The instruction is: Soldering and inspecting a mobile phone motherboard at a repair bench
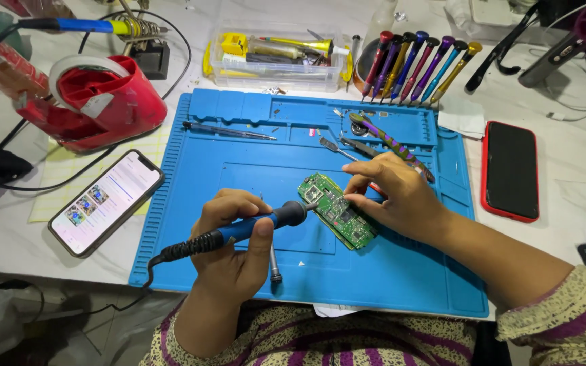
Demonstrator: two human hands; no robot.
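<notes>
Left hand [232, 234] wraps its fingers tight round a blue soldering iron [239, 230], tip hidden against the green circuit board [337, 210] mid-mat [205, 169]. Right hand [395, 193] pins the board's edge, fingertips pressed together. Beyond the mat's top edge, a clear box [276, 61] holds tools, hard to make out.

Matt blue rubbery mat [239, 176], glossy green circuit board [337, 210] on it, soldering iron [239, 230] with smooth blue plastic grip

An electronics repair bench is showing here: a blue silicone mat [239, 169] covering the worktop [564, 183], precision screwdrivers [418, 68] standing ready.
</notes>
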